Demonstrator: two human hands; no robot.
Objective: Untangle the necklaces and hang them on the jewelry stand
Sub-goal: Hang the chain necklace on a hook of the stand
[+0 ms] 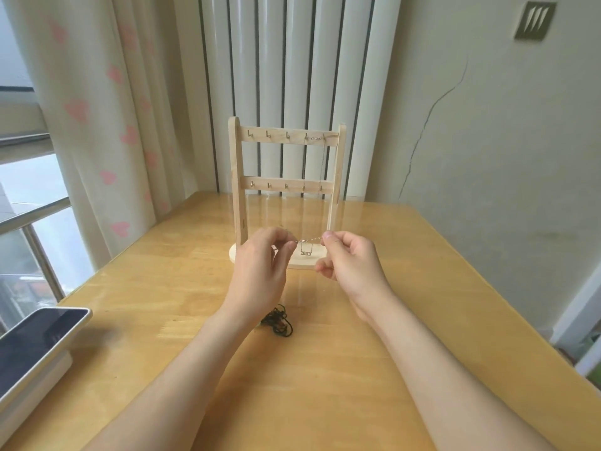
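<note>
My left grip (260, 268) and right grip (351, 265) both pinch the silver chain (310, 239) taut mid-frame, just before the stand (239, 177). Looks feather-light, limp and snaggy, so I'd hold it by the ends.

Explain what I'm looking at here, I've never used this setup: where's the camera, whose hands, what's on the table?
No machine: a person's two bare hands, seen from one camera worn on the head, looking forward and down. The left hand and right hand each pinch a thin silver chain, stretched between them before the wooden jewelry stand. One fine necklace already hangs from its top right hooks. A tangled black cord lies on the wooden table, a dark-screened device at the left.
</note>
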